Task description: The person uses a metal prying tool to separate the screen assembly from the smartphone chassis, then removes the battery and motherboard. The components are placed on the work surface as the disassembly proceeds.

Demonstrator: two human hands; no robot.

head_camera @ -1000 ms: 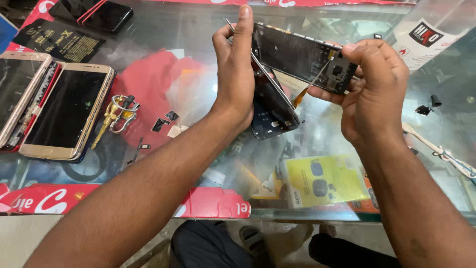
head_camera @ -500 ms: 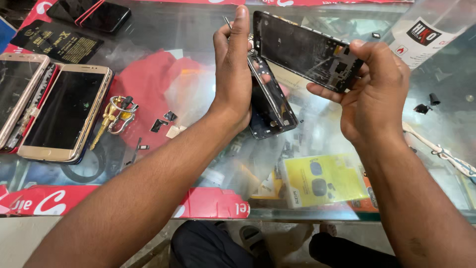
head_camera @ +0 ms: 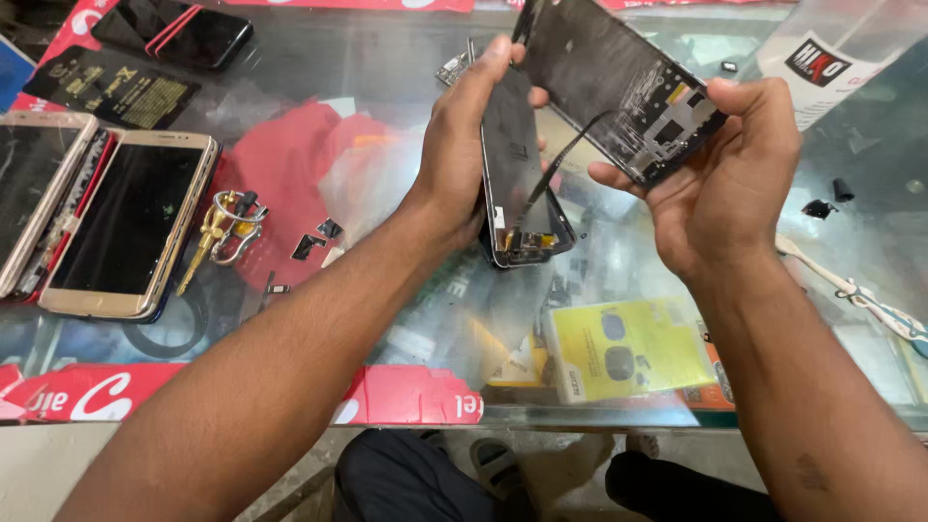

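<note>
Change: the screen panel (head_camera: 619, 87) is now lifting further off the phone body (head_camera: 517, 174) than half a second ago, a dark ribbon cable (head_camera: 561, 164) stretching between them
Left hand (head_camera: 464, 145): fingers wrapping the body's edge, above the glass desk (head_camera: 387, 77)
Right hand (head_camera: 720, 174): fingers pinching the panel's lower corner
Hidden: panel's top is cut off; cable's lower joint is possibly still seated

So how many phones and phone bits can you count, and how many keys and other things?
Whole phones lying on the glass counter: 3, two gold, one black
Opened phone pieces in the hands: 2, body in left hand, screen panel in right hand
Key bunch: 1
Black battery: 1
Total: 7
</note>
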